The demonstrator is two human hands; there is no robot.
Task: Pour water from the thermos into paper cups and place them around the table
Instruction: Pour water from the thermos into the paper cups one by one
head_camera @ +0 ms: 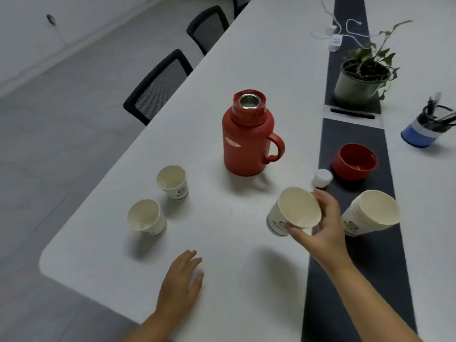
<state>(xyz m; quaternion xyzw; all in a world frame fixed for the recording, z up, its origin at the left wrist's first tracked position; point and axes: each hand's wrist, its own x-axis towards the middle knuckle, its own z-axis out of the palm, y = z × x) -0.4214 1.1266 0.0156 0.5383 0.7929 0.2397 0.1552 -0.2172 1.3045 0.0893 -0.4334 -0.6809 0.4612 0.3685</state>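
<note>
A red thermos (246, 141) stands upright in the middle of the white table (237, 70), its mouth uncovered and its handle facing right. Two empty paper cups (172, 182) (146, 218) stand to its front left. My right hand (323, 225) grips a third paper cup (293, 211) by the rim, tilted above the table. A stack of paper cups (370, 213) leans just right of that hand. My left hand (181, 285) rests flat on the table near the front edge, fingers apart, holding nothing.
The red thermos lid (354, 161) lies mouth up on the dark centre strip (355, 280), with a white stopper (322, 178) beside it. A potted plant (362, 80), a blue pen holder (427, 129) and white cables (338, 33) stand further back. Two black chairs (160, 87) line the left edge.
</note>
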